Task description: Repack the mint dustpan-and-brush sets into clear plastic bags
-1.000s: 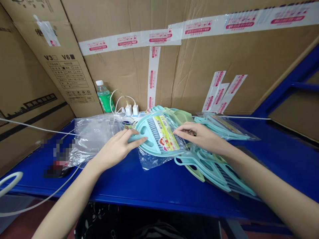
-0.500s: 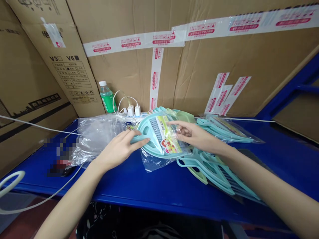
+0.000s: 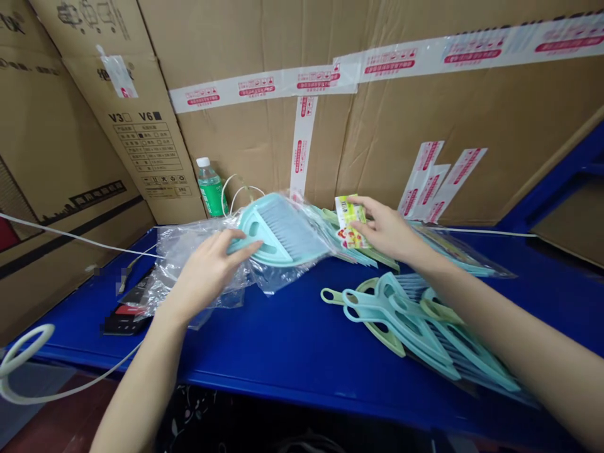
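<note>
Left hand (image 3: pixel 212 267) on mint dustpan (image 3: pixel 255 229)

Cardboard boxes (image 3: pixel 264 38) fill the back and upper left of the frame, crossed by red-printed white tape (image 3: pixel 264 85). A green-labelled water bottle (image 3: pixel 211 192) stands against them, left of center. The blue desk (image 3: pixel 292 371) runs across the lower frame, with a white cable (image 3: pixel 23 365) looping at lower left and a black packet (image 3: pixel 125 322) lying nearby.
</note>
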### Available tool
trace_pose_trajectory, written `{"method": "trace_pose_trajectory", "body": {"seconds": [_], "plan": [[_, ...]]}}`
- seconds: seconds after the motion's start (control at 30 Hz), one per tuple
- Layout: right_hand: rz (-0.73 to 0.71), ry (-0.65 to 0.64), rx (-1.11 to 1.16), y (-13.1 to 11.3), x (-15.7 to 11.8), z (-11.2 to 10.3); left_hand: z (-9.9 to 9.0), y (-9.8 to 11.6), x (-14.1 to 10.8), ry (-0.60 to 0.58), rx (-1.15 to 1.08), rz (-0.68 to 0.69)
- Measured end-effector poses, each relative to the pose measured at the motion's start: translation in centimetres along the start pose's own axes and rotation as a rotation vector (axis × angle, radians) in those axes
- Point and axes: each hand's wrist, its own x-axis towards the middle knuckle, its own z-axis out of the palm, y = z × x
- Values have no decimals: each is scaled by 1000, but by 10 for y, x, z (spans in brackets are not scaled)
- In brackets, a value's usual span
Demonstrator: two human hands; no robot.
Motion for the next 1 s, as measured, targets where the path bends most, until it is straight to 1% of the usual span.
{"method": "trace_pose_trajectory", "body": {"seconds": [0.1, 0.17, 0.2, 0.27, 0.3, 0.37, 0.43, 0.5, 0.57, 0.63, 0.7, 0.83, 0.87, 0.97, 1.0], "plan": [[4, -76, -113, -3, 9, 0, -5, -11, -4, 72, 57, -154], [-54, -160, -130, -8, 15, 7, -6, -15, -7, 112, 99, -229], [-103, -233, -127, -12, 17, 12, -6, -16, -8, 126, 123, -252], [-208, -399, -109, -19, 23, 23, -4, -17, -9, 139, 162, -269], [-252, -460, -103, -23, 26, 30, -4, -17, -9, 139, 173, -267], [-299, -498, -110, -30, 32, 41, -2, -17, -8, 128, 176, -253], [-301, -470, -134, -34, 38, 49, -1, -15, -8, 100, 161, -234], [-293, -414, -157, -36, 41, 51, 0, -14, -7, 66, 146, -213], [-289, -314, -180, -34, 42, 47, 2, -12, -6, 35, 131, -183], [-277, -193, -198, -31, 37, 37, 3, -9, -6, 12, 107, -138], [-264, -121, -181, -29, 27, 26, 4, -5, -5, -2, 59, -84], [-278, -34, -122, -29, -1, 7, 4, 7, 0, -18, -70, 31], [-276, -22, -132, -29, -8, 3, 5, 9, 1, -20, -89, 55], [-229, -54, -176, -30, -27, -7, 7, 15, 3, 3, -117, 116], [-231, -29, -194, -30, -32, -11, 8, 17, 4, 17, -123, 132]]}}
